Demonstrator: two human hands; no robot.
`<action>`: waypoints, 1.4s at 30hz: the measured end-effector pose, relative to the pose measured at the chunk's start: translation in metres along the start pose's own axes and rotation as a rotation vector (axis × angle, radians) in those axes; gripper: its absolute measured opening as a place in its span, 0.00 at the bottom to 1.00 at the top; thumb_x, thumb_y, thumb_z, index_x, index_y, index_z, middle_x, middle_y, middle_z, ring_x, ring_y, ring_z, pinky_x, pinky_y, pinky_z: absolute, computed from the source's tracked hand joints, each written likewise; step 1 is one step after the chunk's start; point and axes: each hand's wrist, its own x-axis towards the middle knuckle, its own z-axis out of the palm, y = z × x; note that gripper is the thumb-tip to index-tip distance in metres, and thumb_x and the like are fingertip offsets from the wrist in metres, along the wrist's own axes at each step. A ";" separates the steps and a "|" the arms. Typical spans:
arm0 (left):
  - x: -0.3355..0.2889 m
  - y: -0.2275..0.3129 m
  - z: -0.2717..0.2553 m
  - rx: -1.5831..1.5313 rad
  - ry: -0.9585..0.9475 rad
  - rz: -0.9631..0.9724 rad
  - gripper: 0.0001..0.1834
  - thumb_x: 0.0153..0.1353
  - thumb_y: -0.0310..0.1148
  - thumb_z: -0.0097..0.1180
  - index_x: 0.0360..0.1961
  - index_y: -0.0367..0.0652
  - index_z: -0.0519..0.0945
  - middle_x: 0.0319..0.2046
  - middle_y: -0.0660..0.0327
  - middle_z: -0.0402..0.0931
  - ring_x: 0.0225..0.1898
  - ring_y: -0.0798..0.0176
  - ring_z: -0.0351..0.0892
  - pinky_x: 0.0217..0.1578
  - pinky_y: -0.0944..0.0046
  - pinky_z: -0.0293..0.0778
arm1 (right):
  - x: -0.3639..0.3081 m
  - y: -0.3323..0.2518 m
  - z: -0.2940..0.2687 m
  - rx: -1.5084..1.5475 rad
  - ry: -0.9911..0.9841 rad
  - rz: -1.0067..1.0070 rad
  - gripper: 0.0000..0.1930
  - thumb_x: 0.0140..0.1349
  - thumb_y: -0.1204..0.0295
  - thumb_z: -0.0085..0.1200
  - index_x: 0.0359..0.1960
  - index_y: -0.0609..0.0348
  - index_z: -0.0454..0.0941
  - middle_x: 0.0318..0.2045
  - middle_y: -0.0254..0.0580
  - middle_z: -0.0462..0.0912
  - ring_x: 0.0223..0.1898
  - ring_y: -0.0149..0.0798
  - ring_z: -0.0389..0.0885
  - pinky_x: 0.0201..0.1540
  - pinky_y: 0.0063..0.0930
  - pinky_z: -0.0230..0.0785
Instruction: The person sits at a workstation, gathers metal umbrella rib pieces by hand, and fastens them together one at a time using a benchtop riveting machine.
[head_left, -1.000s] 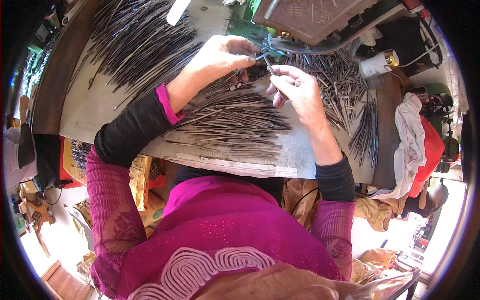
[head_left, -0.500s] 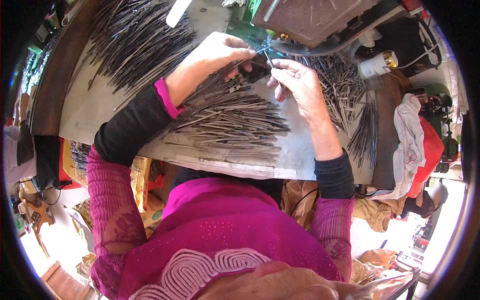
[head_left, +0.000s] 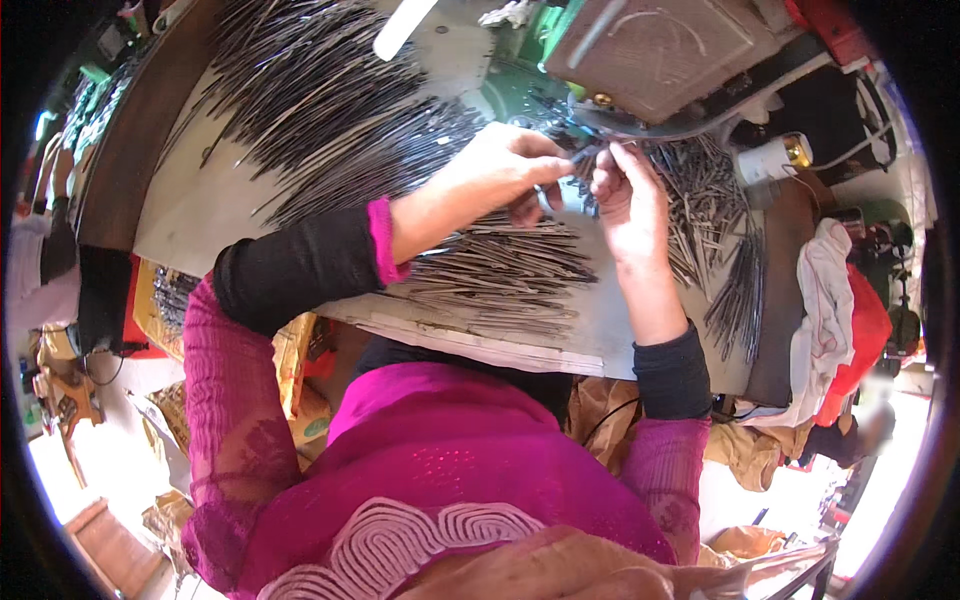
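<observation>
My left hand (head_left: 515, 168) is closed over the metal worktop, near the machine, its fingertips pinching one end of a short thin dark rod (head_left: 588, 153). A shiny band shows by its lower fingers; whether it is a ring or a held piece I cannot tell. Just to the right, my right hand (head_left: 634, 205) has its fingers bent together at the rod's other end; what lies between them is too blurred to make out. Below the hands lies a fanned pile of thin dark rods (head_left: 510, 275). A heap of shorter rods (head_left: 690, 215) lies right of my right hand.
A machine with a brown-grey cover (head_left: 660, 55) stands beyond my hands. Long dark rods (head_left: 310, 90) spread over the worktop (head_left: 175, 215) at the left. A white lamp-like cylinder (head_left: 768, 160) and a pale cloth (head_left: 822, 290) are at the right. A white tube (head_left: 405, 28) hangs at the top.
Both hands now appear lower and to the right, partly because the whole view has shifted. My right hand has turned more upright, and the rod in it no longer points up between its fingers.
</observation>
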 end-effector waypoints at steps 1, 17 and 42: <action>0.000 -0.004 0.001 -0.026 -0.027 0.006 0.16 0.61 0.37 0.52 0.40 0.32 0.77 0.24 0.58 0.78 0.18 0.71 0.75 0.18 0.74 0.69 | -0.001 0.002 0.000 0.006 -0.011 0.012 0.07 0.61 0.73 0.51 0.37 0.62 0.77 0.26 0.39 0.80 0.25 0.30 0.79 0.27 0.20 0.73; -0.017 0.000 -0.115 1.494 0.430 0.284 0.08 0.48 0.35 0.55 0.26 0.41 0.79 0.23 0.51 0.78 0.29 0.46 0.78 0.32 0.52 0.73 | -0.006 -0.003 0.006 -0.214 -0.057 0.087 0.11 0.64 0.68 0.48 0.40 0.63 0.76 0.30 0.41 0.80 0.29 0.34 0.81 0.33 0.26 0.75; -0.006 0.007 -0.042 1.155 0.362 0.594 0.10 0.54 0.36 0.58 0.34 0.42 0.78 0.26 0.54 0.77 0.27 0.52 0.77 0.31 0.61 0.73 | -0.008 -0.018 0.026 -0.723 -0.238 0.078 0.12 0.60 0.70 0.54 0.41 0.67 0.75 0.21 0.36 0.77 0.17 0.22 0.72 0.20 0.18 0.67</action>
